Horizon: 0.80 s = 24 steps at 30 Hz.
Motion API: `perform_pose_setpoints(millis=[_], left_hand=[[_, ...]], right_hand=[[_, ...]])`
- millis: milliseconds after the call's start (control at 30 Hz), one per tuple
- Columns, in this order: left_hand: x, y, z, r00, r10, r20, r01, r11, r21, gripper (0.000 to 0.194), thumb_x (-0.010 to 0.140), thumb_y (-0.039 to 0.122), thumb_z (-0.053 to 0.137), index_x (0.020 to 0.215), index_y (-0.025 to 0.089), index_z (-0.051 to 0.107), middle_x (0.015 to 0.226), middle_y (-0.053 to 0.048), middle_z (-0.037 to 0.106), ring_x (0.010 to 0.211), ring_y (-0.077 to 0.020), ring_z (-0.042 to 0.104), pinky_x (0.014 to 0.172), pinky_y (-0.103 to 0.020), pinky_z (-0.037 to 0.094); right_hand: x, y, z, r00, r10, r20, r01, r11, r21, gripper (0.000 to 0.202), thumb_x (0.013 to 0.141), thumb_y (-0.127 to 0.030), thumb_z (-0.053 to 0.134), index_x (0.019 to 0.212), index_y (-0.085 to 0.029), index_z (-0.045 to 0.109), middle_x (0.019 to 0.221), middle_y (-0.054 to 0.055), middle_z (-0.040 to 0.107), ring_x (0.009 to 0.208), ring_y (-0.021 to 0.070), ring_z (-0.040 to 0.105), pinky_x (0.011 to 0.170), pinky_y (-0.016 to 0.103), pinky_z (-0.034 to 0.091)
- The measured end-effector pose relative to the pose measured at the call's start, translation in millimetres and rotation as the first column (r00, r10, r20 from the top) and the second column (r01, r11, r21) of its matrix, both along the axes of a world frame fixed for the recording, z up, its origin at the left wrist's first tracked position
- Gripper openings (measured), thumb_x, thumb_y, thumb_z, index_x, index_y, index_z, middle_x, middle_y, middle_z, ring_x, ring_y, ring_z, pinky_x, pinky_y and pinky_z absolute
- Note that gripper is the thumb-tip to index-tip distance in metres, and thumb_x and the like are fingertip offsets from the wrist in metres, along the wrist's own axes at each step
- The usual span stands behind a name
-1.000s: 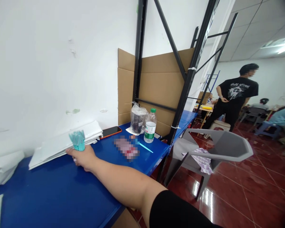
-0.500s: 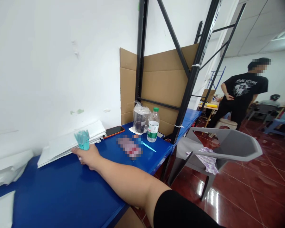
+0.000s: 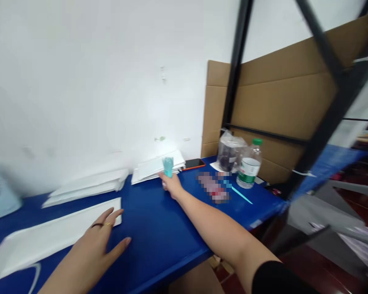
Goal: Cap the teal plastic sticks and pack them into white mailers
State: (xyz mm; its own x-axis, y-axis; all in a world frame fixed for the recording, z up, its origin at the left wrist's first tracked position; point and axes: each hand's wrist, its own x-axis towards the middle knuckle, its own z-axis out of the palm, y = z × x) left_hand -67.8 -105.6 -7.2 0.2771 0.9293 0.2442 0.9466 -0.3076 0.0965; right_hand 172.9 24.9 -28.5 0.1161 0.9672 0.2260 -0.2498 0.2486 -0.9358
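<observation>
My right hand (image 3: pixel 173 185) is closed around a bundle of teal sticks (image 3: pixel 168 166), held upright over the blue table (image 3: pixel 153 220), just in front of a stack of white paper sheets (image 3: pixel 150 166). My left hand (image 3: pixel 101 241) hangs open with its fingers apart, over the right part of a long white tray-like sheet (image 3: pixel 58 228); two rings show on its fingers. Behind that sheet lie more folded white packets (image 3: pixel 88 185) near the wall. What the teal sticks are is too blurred to tell.
A phone (image 3: pixel 194 164), a plastic-wrapped dark cup (image 3: pixel 227 155), a green-capped bottle (image 3: pixel 249 165) and a teal strip (image 3: pixel 242 194) lie to the right. Black rack posts (image 3: pixel 236 61) and cardboard (image 3: pixel 279 102) stand behind. A pale blue fan-like object (image 3: pixel 1 194) is at far left.
The view has swung left. My left hand has come into view, open. My right hand still holds the teal sticks, and the standing person is out of view.
</observation>
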Motion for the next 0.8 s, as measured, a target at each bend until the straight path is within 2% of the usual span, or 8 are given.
perform_pose_setpoints(millis=[67, 167, 367, 500, 600, 667, 733, 800], left_hand=[[1, 9, 0.4, 0.991, 0.068, -0.113, -0.074, 0.996, -0.050, 0.070, 0.074, 0.049, 0.053, 0.133, 0.015, 0.037, 0.139, -0.013, 0.037, 0.125, -0.0297, 0.037, 0.099, -0.040, 0.038], [6, 25, -1.8, 0.972, 0.115, -0.203, -0.129, 0.990, -0.053, 0.059, 0.083, 0.042, 0.039, 0.132, 0.009, 0.039, 0.133, -0.018, 0.044, 0.124, -0.0292, 0.040, 0.097, -0.040, 0.038], [10, 39, 18.2, 0.937, 0.099, -0.336, -0.133, 0.988, -0.078, 0.037, 0.083, 0.015, 0.031, 0.111, 0.013, 0.056, 0.085, -0.014, 0.068, 0.078, -0.0262, 0.065, 0.068, -0.036, 0.048], [28, 25, 39.6, 0.982, -0.070, -0.177, 0.064, 0.997, -0.038, 0.034, 0.082, 0.014, 0.034, 0.107, 0.020, 0.056, 0.089, -0.009, 0.067, 0.081, -0.0212, 0.064, 0.074, -0.033, 0.048], [44, -3, 48.5, 0.897, -0.440, 0.048, 0.443, 0.889, -0.115, 0.032, 0.076, 0.009, 0.036, 0.093, 0.022, 0.060, 0.093, -0.002, 0.066, 0.094, -0.0153, 0.060, 0.095, -0.033, 0.040], [42, -24, 50.7, 0.807, -0.562, 0.182, 0.590, 0.779, -0.212, 0.036, 0.069, 0.004, 0.036, 0.088, 0.023, 0.060, 0.093, 0.003, 0.066, 0.110, -0.0142, 0.053, 0.111, -0.038, 0.019], [27, -38, 51.7, 0.800, -0.515, 0.308, 0.599, 0.718, -0.354, 0.039, 0.064, 0.002, 0.035, 0.079, 0.025, 0.062, 0.090, 0.007, 0.066, 0.117, -0.0126, 0.048, 0.114, -0.037, 0.009], [7, -42, 52.9, 0.824, -0.403, 0.398, 0.562, 0.675, -0.479, 0.039, 0.062, 0.004, 0.035, 0.078, 0.025, 0.063, 0.087, 0.007, 0.067, 0.115, -0.0127, 0.049, 0.113, -0.034, 0.015]], right_hand=[[-1, 1, -1.2, 1.000, -0.001, 0.017, 0.002, 0.999, -0.039, 0.038, 0.066, -0.045, 0.067, 0.053, -0.020, 0.041, 0.036, -0.007, 0.038, 0.031, 0.0067, 0.032, 0.030, 0.020, 0.022], [-2, 0, -2.6, 1.000, 0.016, 0.022, -0.015, 0.998, -0.059, 0.037, 0.067, -0.044, 0.066, 0.052, -0.020, 0.043, 0.036, -0.005, 0.041, 0.031, 0.0076, 0.035, 0.031, 0.021, 0.024], [-1, -7, 4.6, 0.995, 0.096, -0.033, -0.097, 0.994, -0.052, 0.039, 0.071, -0.044, 0.062, 0.052, -0.020, 0.039, 0.036, -0.007, 0.035, 0.030, 0.0059, 0.031, 0.034, 0.021, 0.028], [2, -11, 13.6, 0.984, 0.164, -0.068, -0.167, 0.985, -0.035, 0.039, 0.073, -0.046, 0.061, 0.054, -0.020, 0.040, 0.035, -0.009, 0.032, 0.029, 0.0046, 0.025, 0.034, 0.021, 0.027], [8, -10, 18.8, 0.978, 0.167, -0.126, -0.171, 0.985, -0.022, 0.038, 0.073, -0.044, 0.063, 0.053, -0.020, 0.040, 0.035, -0.009, 0.033, 0.028, 0.0045, 0.025, 0.033, 0.021, 0.025], [13, -8, 20.6, 0.975, 0.151, -0.164, -0.156, 0.988, -0.014, 0.038, 0.072, -0.043, 0.064, 0.052, -0.020, 0.040, 0.034, -0.009, 0.034, 0.028, 0.0048, 0.026, 0.034, 0.022, 0.025], [16, -6, 20.9, 0.971, 0.139, -0.193, -0.145, 0.989, -0.015, 0.038, 0.072, -0.042, 0.064, 0.052, -0.020, 0.040, 0.034, -0.009, 0.034, 0.028, 0.0049, 0.027, 0.034, 0.022, 0.027], [15, -5, 20.5, 0.964, 0.138, -0.226, -0.147, 0.989, -0.022, 0.038, 0.071, -0.043, 0.065, 0.051, -0.020, 0.041, 0.033, -0.009, 0.033, 0.028, 0.0054, 0.028, 0.035, 0.023, 0.028]])
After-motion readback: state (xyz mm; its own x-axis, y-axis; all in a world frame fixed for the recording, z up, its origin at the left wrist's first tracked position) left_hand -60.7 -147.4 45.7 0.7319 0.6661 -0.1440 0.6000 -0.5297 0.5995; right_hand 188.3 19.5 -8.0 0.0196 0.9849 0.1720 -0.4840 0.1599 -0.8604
